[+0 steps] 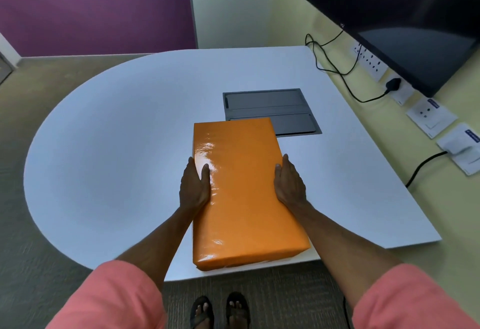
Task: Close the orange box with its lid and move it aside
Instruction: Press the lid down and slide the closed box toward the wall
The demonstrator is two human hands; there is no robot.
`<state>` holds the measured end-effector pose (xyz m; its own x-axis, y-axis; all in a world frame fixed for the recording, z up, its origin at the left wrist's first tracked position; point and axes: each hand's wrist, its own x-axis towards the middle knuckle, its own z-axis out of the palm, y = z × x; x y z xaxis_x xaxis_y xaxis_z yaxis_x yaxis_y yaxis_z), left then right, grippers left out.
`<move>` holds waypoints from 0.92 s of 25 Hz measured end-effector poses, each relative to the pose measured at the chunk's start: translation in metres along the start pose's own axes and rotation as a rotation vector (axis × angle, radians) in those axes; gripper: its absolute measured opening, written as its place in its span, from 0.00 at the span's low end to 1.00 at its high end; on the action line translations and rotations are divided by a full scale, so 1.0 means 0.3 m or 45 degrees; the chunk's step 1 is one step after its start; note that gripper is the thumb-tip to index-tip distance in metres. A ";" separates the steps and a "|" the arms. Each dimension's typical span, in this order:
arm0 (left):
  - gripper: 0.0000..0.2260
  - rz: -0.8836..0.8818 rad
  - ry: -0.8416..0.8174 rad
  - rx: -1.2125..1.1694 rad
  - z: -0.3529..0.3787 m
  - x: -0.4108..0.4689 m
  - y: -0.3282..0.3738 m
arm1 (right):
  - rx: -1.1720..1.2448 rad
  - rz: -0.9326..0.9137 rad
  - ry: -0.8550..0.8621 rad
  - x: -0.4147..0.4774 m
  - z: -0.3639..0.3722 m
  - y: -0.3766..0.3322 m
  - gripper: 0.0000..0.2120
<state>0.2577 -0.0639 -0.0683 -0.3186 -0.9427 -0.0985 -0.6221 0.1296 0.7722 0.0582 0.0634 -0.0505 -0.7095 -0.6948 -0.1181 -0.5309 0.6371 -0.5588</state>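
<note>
The orange box (246,193) lies lengthwise on the white table (117,147), its glossy lid on top and covering it fully. Its near end sits at the table's front edge. My left hand (194,185) grips the box's left side, thumb on the lid. My right hand (289,183) grips the right side the same way, fingers down the wall. The box's lower walls are mostly hidden under the lid.
A grey recessed cable hatch (270,106) sits in the table just beyond the box. A dark monitor (405,17) hangs on the right wall above sockets (370,62) and black cables (335,66). Open tabletop lies to the left.
</note>
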 end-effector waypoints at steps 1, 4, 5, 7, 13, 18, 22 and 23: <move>0.28 0.028 0.010 0.032 -0.007 -0.013 0.006 | -0.024 -0.022 0.018 -0.006 -0.001 -0.003 0.27; 0.30 0.111 -0.037 0.177 -0.023 -0.050 0.007 | -0.146 -0.156 0.053 -0.028 0.002 -0.005 0.30; 0.32 0.108 -0.060 0.264 -0.021 -0.068 0.006 | -0.189 -0.195 0.035 -0.033 0.002 -0.003 0.32; 0.36 0.088 -0.079 0.391 -0.011 -0.100 0.007 | -0.272 -0.241 -0.036 -0.044 0.006 0.002 0.34; 0.43 0.063 -0.112 0.467 0.017 -0.144 0.004 | -0.394 -0.266 -0.142 -0.058 0.036 0.013 0.38; 0.43 0.071 -0.104 0.481 0.026 -0.141 0.002 | -0.413 -0.249 -0.108 -0.056 0.045 0.014 0.39; 0.45 0.064 -0.050 0.587 0.021 -0.095 0.017 | -0.381 -0.270 -0.104 -0.025 0.023 -0.006 0.38; 0.45 0.072 -0.032 0.588 0.011 -0.065 0.031 | -0.360 -0.274 -0.108 0.000 0.011 -0.021 0.38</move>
<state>0.2558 -0.0434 -0.0613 -0.3746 -0.9234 -0.0839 -0.8548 0.3089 0.4171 0.0630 0.0583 -0.0496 -0.5329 -0.8406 -0.0964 -0.7794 0.5321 -0.3308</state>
